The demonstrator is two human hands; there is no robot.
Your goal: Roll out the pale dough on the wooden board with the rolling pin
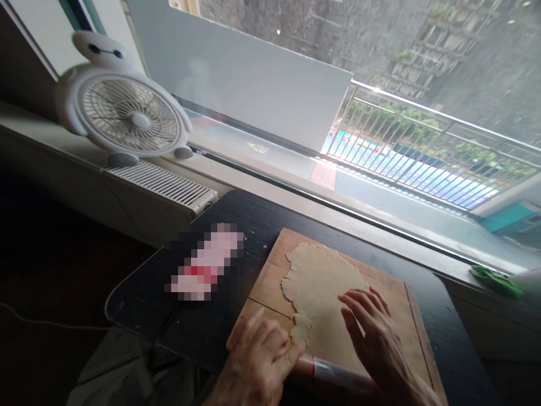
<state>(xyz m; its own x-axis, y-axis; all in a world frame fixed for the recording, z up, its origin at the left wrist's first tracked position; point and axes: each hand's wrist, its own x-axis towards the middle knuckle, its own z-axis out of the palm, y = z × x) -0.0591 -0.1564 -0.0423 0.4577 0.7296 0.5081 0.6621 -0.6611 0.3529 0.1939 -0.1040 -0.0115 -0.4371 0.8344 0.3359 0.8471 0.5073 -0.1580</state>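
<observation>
A thin sheet of rolled dough with a ragged left edge lies on a wooden board. My left hand is at the near left corner of the board, its fingers loosely bent and apart, the thumb close to the dough's edge. Over the dough's right side, my right hand has its fingers spread. Between my wrists, along the near edge of the dough, lies a cylinder with a shiny label band, which looks like a rolling pin. Both its ends are hidden by my hands.
The board rests on a black table. A pink and red blurred-out item lies left of the board. A white fan stands on the radiator by the window. Something green sits on the sill.
</observation>
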